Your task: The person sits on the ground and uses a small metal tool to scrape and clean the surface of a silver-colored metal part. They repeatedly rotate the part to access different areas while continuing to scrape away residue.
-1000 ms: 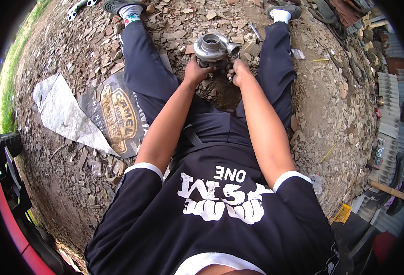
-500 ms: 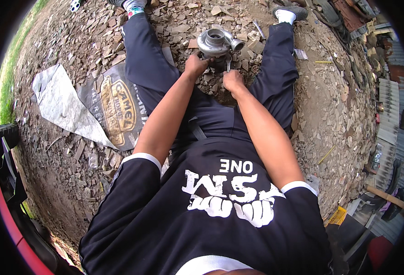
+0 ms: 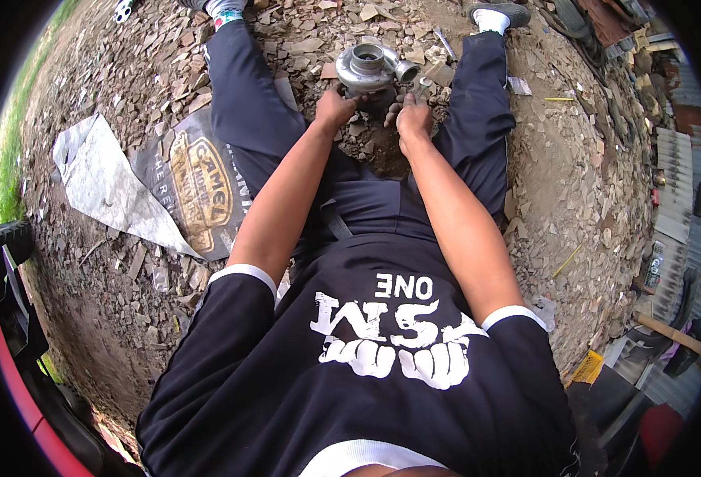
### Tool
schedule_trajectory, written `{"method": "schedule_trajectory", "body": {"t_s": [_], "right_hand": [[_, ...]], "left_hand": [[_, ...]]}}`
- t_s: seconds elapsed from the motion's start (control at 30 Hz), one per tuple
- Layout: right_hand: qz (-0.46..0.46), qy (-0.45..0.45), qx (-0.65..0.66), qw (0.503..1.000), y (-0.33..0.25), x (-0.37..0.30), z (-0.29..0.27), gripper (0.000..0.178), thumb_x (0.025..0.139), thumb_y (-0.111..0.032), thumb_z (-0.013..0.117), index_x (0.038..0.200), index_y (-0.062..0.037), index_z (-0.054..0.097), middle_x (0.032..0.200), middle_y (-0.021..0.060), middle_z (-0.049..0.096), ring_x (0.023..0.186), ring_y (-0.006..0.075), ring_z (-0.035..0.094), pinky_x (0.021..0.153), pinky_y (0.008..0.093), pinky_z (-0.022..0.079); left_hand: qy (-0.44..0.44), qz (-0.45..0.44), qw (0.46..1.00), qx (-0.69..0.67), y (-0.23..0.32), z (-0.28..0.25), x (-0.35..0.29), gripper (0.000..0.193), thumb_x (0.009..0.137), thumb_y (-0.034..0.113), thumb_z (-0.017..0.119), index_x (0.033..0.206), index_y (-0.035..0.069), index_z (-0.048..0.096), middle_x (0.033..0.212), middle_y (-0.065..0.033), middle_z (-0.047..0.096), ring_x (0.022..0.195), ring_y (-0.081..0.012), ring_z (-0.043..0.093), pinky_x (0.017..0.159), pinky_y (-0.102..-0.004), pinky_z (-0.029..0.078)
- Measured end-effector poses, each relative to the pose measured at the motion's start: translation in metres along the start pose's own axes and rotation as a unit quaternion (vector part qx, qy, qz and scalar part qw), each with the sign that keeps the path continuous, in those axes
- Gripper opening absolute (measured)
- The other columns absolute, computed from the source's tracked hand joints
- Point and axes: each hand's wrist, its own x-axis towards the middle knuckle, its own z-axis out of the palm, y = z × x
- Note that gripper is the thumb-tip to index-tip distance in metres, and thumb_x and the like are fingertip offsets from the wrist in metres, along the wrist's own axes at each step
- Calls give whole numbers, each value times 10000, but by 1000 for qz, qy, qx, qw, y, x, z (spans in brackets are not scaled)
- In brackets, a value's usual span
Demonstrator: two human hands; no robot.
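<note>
A silver metal turbocharger [image 3: 365, 73] stands upright on the rubble between my legs, its round inlet facing up and a short outlet pipe on its right. My left hand [image 3: 335, 110] is closed on the dark lower part at its left side, the fingertips partly hidden beneath the housing. To the right and slightly nearer, my right hand [image 3: 411, 119] is closed around a small wrench [image 3: 424, 84], whose shiny end sticks up past the fingers. The wrench is apart from the turbocharger; most of its shank is hidden in the hand.
Broken stone chips [image 3: 302, 48] cover the ground. A long thin metal tool [image 3: 446, 44] lies beyond the turbocharger. On the left are a whitish sheet [image 3: 116, 183] and a dark printed sheet [image 3: 207, 183]. Corrugated metal sheets [image 3: 672, 191] and scrap line the right side.
My right hand has drawn the wrench away from the turbocharger's lower side and turned it, so its end points up and right. My left hand keeps its place on the housing.
</note>
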Motion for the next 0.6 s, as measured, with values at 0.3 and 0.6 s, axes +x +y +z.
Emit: {"method": "schedule_trajectory", "body": {"t_s": [0.3, 0.6], "right_hand": [[53, -72, -147, 985, -6, 9, -5, 351, 1027, -299, 473, 854, -12, 577, 656, 61, 575, 471, 159, 508, 421, 330, 419], [-121, -24, -600, 790, -37, -6, -33, 381, 925, -324, 533, 1064, -13, 705, 1124, 256, 655, 1081, 413, 618, 947, 469, 480]], "left_hand": [[13, 5, 1000, 8, 1, 4, 0, 714, 756, 404, 777, 1308, 27, 525, 1194, -235, 642, 1139, -361, 609, 969, -412, 471], [89, 40, 995, -14, 7, 39, 6, 859, 680, 422, 818, 1288, -55, 442, 1225, -252, 596, 1162, -381, 571, 995, -424, 459]]}}
